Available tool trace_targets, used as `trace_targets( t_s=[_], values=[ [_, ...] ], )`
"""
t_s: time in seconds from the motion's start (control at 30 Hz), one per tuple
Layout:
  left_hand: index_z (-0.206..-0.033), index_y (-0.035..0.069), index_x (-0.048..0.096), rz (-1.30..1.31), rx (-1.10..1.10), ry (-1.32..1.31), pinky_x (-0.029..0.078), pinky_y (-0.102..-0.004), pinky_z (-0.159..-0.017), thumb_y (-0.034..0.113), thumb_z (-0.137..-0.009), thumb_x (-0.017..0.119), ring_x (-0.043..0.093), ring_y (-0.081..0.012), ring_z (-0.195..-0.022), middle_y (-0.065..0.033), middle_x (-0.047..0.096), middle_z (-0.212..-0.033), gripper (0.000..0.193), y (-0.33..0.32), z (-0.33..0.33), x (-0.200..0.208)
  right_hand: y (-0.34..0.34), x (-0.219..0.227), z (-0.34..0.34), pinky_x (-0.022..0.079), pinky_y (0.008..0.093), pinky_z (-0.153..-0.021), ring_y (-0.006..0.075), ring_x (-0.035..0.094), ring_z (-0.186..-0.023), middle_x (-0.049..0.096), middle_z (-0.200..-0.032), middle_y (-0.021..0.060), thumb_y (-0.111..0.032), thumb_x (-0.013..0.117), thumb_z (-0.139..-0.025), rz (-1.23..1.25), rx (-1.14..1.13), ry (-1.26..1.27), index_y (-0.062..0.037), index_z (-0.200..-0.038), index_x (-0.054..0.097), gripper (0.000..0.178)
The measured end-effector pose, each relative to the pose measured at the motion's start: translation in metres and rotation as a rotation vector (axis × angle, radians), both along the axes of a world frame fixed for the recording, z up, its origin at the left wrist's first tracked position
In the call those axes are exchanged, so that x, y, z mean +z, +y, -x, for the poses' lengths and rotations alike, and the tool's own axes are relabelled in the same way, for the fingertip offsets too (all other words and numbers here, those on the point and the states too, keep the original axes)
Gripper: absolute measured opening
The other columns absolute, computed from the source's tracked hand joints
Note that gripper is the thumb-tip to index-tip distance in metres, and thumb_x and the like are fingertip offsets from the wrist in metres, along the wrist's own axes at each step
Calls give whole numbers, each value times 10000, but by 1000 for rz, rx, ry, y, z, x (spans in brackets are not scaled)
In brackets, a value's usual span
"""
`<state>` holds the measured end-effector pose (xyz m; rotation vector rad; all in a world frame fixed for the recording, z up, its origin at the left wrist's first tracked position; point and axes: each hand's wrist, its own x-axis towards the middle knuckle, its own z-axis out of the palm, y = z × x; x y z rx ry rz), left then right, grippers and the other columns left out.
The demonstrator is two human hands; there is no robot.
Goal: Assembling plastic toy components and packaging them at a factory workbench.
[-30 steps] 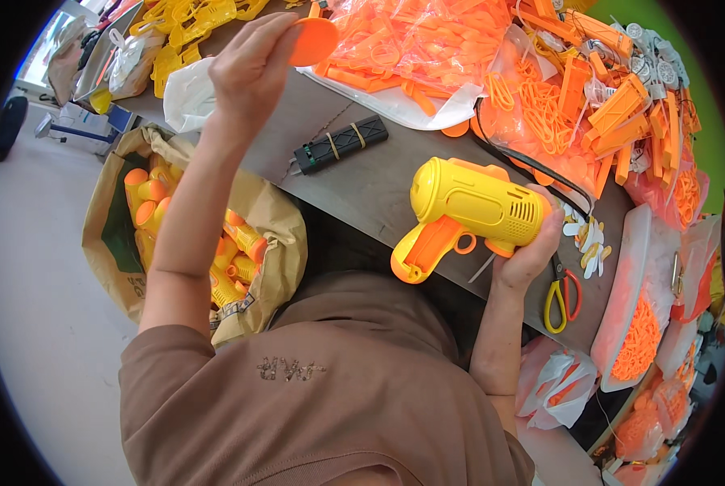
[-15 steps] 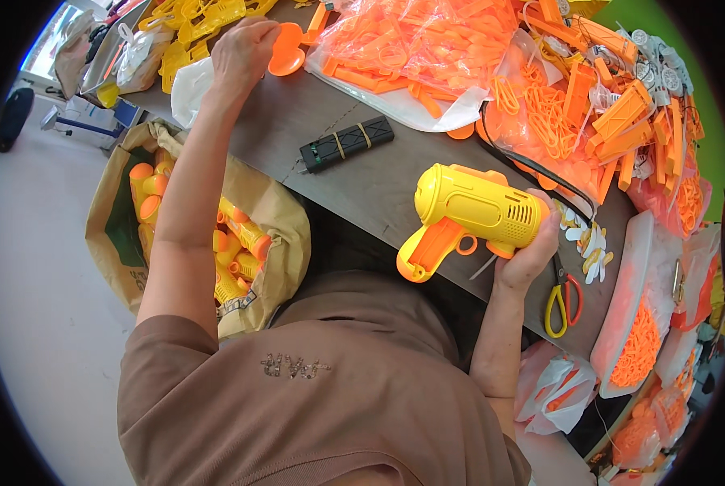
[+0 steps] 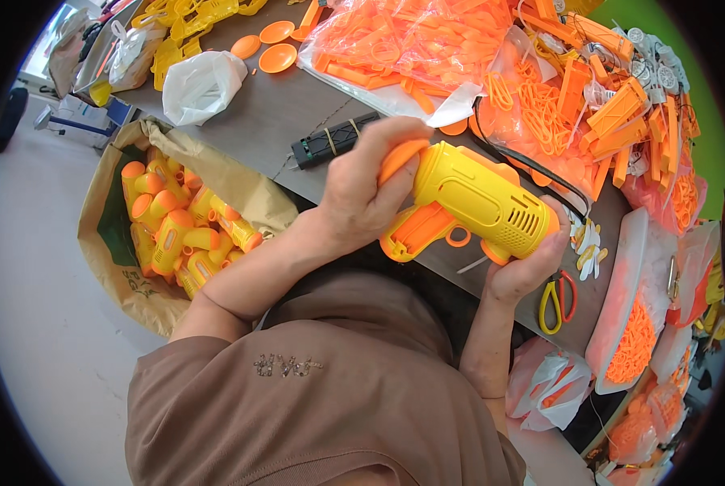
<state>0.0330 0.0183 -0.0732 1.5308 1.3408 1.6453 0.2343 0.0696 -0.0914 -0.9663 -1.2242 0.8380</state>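
A yellow toy gun (image 3: 480,198) with an orange grip and trigger is held over the near edge of the grey table (image 3: 281,121). My right hand (image 3: 533,263) grips its rear end from below. My left hand (image 3: 371,186) presses an orange round disc (image 3: 400,158) against the gun's front end, fingers curled around it. More orange discs (image 3: 277,57) lie at the far left of the table.
A brown paper sack (image 3: 176,235) of finished yellow-orange toy guns stands on the floor at my left. Bags of orange plastic parts (image 3: 427,49) fill the table's back and right. A black power strip (image 3: 330,139), a white bag (image 3: 200,85) and yellow-handled scissors (image 3: 553,300) lie nearby.
My left hand came back from the far-left disc pile with an orange disc and now sets it on the gun's front. The gun has tilted up toward me.
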Motion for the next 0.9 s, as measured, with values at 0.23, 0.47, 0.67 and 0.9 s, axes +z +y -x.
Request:
trace_targets(
  t_s=[0.23,0.47,0.67,0.9],
  values=[
    [-1422,-40,242,147,-479,-310,330,-342,-1057,413,-955,521,409,-215,-1278,-161,389,-1401,708,-1,-5,0,-7,2,-3,511,311,-771,205,619,-871,593,-981,134,-430,289,-989,-37,34,-23,22,-1157,492,523],
    [-1410,-37,245,167,-368,-102,359,-337,-1023,299,-972,476,456,-219,-1210,-169,381,-1371,598,-18,-5,4,-30,2,-3,466,327,-828,209,576,-913,557,-1013,134,-454,299,-965,34,87,-68,11,-1140,465,524],
    [-1294,-53,436,445,-651,-789,426,-361,-971,519,-985,332,547,-242,-1130,-176,544,-1226,658,-55,-7,7,-77,7,-15,446,341,-805,226,539,-881,528,-1031,181,-504,329,-937,-37,274,-166,16,-1169,394,573],
    [-1310,-50,463,1078,-785,-1102,423,-374,-1014,569,-976,293,556,-265,-1154,-207,564,-1245,724,-59,-11,23,-87,31,-60,467,399,-697,301,546,-821,528,-981,219,-466,587,-829,-252,657,-487,21,-1102,405,588]
  ],
)
